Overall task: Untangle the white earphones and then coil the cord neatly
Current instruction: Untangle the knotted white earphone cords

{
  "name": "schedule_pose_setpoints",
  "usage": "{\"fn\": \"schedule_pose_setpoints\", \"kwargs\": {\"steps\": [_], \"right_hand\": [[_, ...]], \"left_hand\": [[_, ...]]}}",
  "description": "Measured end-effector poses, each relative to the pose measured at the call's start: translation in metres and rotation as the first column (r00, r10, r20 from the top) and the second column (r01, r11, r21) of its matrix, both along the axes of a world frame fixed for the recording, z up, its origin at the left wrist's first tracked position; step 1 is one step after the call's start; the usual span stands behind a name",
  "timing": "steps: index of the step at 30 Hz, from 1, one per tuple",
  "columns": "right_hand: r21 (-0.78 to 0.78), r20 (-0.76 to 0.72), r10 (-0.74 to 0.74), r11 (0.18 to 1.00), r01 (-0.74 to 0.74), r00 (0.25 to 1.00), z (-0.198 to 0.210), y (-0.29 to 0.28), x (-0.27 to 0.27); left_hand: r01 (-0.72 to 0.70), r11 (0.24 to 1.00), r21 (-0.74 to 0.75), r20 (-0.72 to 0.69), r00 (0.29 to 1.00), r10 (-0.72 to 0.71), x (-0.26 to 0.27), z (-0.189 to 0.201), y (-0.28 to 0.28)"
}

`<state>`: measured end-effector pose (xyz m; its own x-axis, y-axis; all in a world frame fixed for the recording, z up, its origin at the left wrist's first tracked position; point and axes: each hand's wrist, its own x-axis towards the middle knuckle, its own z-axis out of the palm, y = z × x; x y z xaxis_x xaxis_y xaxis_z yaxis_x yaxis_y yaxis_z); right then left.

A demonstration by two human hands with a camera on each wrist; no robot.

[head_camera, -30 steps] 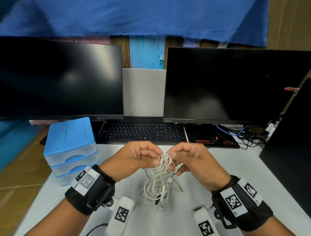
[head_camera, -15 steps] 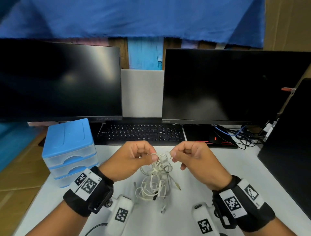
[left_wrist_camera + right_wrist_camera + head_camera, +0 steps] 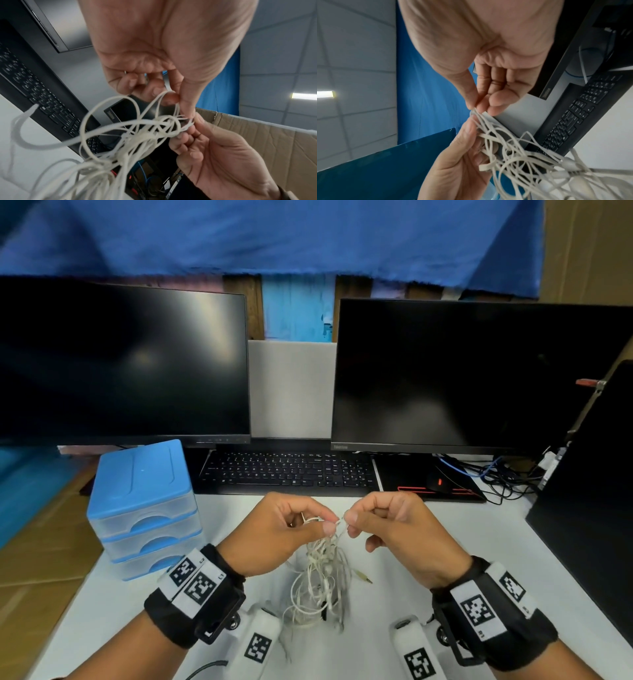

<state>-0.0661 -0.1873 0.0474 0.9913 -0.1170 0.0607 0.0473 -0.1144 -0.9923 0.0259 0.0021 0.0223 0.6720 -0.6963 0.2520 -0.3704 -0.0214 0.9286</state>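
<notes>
Here, both hands are raised above a white tabletop, holding tangled white earphones. The left hand and right hand each pinch a strand between thumb and forefinger at the top of the knot, other fingers curled. The loops dangle below. Judging by the tangle, easing strands apart gently, without tugging, would avoid tightening it.
</notes>
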Motion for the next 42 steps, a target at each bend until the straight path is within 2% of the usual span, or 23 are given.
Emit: {"fn": "schedule_pose_setpoints", "kwargs": {"steps": [3,5,8,10,12,14,15,16,17,18,19,20,22,25,30,32,36,39,42], "right_hand": [[0.001,-0.007,0.022,1.000,-0.022,1.000,-0.004,0.005,0.001],[0.043,0.004,-0.020,0.999,0.020,1.000,-0.003,0.002,0.003],[0.264,-0.016,-0.080,0.961,0.081,0.997,0.002,-0.007,0.008],[0.475,-0.042,-0.045,0.878,0.060,0.998,0.005,-0.011,0.009],[0.599,-0.033,0.032,0.801,-0.006,0.999,0.006,-0.011,0.008],[0.566,-0.010,0.088,0.821,-0.067,0.996,0.005,-0.011,0.006],[0.465,-0.001,0.066,0.884,-0.058,0.998,0.005,-0.012,0.006],[0.296,0.012,-0.005,0.955,0.001,1.000,0.003,-0.012,0.006],[0.103,0.036,-0.106,0.989,0.102,0.994,0.001,-0.012,0.007],[-0.037,0.078,-0.204,0.978,0.207,0.976,-0.001,-0.011,0.008],[-0.092,0.107,-0.271,0.955,0.281,0.956,-0.004,-0.009,0.009],[-0.077,0.099,-0.320,0.942,0.328,0.942,-0.005,-0.007,0.010],[0.051,-0.012,-0.359,0.932,0.359,0.933,-0.005,-0.004,0.011],[0.262,-0.171,-0.302,0.904,0.339,0.938,0.004,-0.009,0.011],[0.497,-0.222,-0.237,0.807,0.318,0.946,0.010,-0.023,0.010],[0.526,-0.227,-0.209,0.795,0.301,0.951,0.011,-0.026,0.009],[0.495,-0.170,-0.208,0.827,0.266,0.963,0.014,-0.031,0.009],[0.556,-0.113,-0.230,0.792,0.253,0.967,0.024,-0.043,0.007],[0.609,-0.041,-0.256,0.760,0.227,0.966,0.034,-0.056,0.002]], "left_hand": [[-0.024,0.999,0.035,0.038,0.999,0.023,-0.001,-0.003,-0.002],[-0.016,0.999,0.045,0.050,0.999,0.013,0.000,-0.002,0.000],[-0.007,0.997,0.080,0.069,0.998,0.001,0.005,-0.001,0.004],[-0.022,0.993,0.120,0.113,0.994,0.009,0.009,-0.001,0.007],[-0.050,0.987,0.152,0.163,0.986,0.025,0.012,0.000,0.010],[-0.064,0.986,0.154,0.183,0.982,0.036,0.015,0.003,0.014],[-0.062,0.987,0.151,0.189,0.981,0.033,0.016,0.005,0.016],[-0.053,0.987,0.153,0.195,0.981,0.022,0.017,0.007,0.018],[-0.037,0.986,0.163,0.200,0.980,0.004,0.017,0.009,0.020],[-0.017,0.983,0.182,0.203,0.979,-0.020,0.016,0.010,0.021],[0.003,0.978,0.206,0.201,0.979,-0.045,0.014,0.010,0.021],[0.019,0.973,0.231,0.198,0.978,-0.066,0.012,0.010,0.020],[0.036,0.966,0.256,0.206,0.974,-0.090,0.009,0.008,0.017],[0.015,0.973,0.230,0.228,0.971,-0.069,0.011,0.007,0.017],[-0.007,0.984,0.176,0.240,0.970,-0.036,0.018,0.009,0.021],[-0.010,0.985,0.175,0.239,0.970,-0.032,0.019,0.008,0.021],[-0.052,0.990,0.133,0.209,0.978,0.023,0.021,0.006,0.021],[-0.128,0.988,0.086,0.153,0.982,0.114,0.029,0.004,0.027],[-0.207,0.971,0.121,0.171,0.968,0.185,0.041,0.001,0.035]]}}
